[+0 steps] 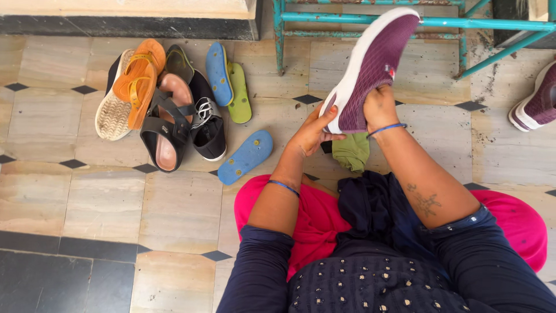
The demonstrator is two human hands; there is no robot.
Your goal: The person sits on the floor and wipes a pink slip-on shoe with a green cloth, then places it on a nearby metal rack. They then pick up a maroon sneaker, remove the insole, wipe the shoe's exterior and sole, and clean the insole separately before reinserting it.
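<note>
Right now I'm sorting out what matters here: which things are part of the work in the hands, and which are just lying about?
In hand:
- purple shoe, held up by the left hand and right hand
- green cloth, just below the shoe

Lying about:
- second purple shoe
- blue flip-flop
- orange sandals
- black sandal
- teal metal frame
</note>
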